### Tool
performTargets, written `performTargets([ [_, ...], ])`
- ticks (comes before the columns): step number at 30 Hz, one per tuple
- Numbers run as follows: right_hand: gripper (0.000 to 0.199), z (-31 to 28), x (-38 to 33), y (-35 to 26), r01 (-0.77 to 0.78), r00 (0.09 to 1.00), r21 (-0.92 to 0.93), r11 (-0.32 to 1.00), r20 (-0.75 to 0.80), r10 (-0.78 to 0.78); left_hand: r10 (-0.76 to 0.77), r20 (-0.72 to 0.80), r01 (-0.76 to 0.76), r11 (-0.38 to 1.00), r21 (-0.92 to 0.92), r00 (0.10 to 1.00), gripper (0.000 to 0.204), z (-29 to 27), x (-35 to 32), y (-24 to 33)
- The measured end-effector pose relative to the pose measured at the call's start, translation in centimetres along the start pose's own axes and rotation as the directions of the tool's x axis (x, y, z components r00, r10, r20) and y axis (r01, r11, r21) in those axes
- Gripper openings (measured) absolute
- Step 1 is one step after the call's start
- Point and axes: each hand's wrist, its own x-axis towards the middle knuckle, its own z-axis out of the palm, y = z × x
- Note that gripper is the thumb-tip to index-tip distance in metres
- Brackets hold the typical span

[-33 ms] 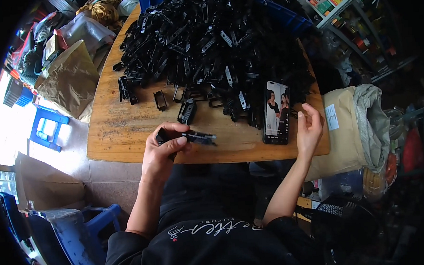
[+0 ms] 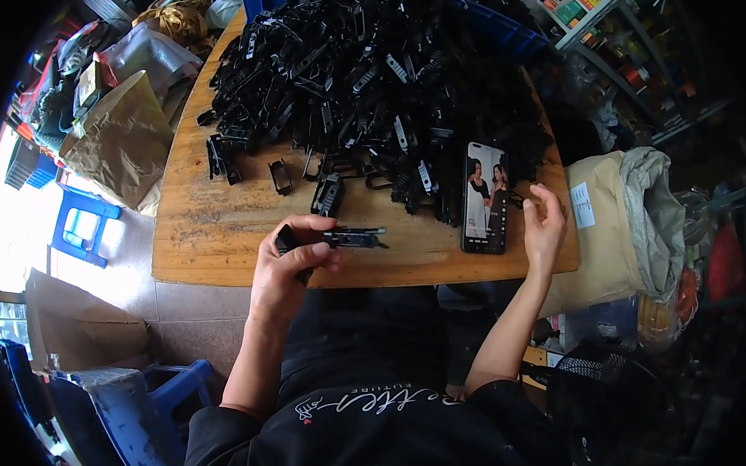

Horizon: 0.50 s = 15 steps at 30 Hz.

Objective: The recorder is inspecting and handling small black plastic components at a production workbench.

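Note:
Between the thumb and fingers of my left hand [image 2: 295, 251] is a long, narrow black part [image 2: 356, 237] with a metallic sheen, its free end pointing right over the table's near edge. Another dark piece shows against the palm, too covered to make out. My right hand [image 2: 546, 222] is raised beside the phone [image 2: 485, 196], fingers curled loosely and apart, with nothing in them. The phone leans upright, and two people show on its lit screen. Just beyond my left hand lies a black ribbed part [image 2: 328, 195]; a small black frame [image 2: 281, 177] rests to its left.
A big heap of black parts [image 2: 324, 77] covers the far side of the wooden table [image 2: 198, 232]. Blue bins [image 2: 506, 31] stand behind it. A large sack [image 2: 610, 223] is at the right, blue stools [image 2: 85, 225] and paper bags [image 2: 123, 131] at the left.
The free end of the black part in my left hand has swung up slightly and is less blurred. The phone's picture has shifted. My right hand has hardly moved.

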Motion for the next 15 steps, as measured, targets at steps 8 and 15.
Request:
performTargets([
  [8, 0.012, 1.0, -1.0, 3.3, -0.082, 0.987, 0.024, 0.996, 0.14, 0.078, -0.022, -0.05, 0.025, 0.998, 0.056, 0.999, 0.028, 0.9, 0.4, -0.9],
  [15, 0.013, 1.1, 0.0, 3.2, 0.131, 0.988, -0.069, 0.989, 0.096, -0.124, -0.024, 0.006, 0.023, 0.998, 0.053, 1.0, 0.023, 0.4, 0.6, -1.4],
])
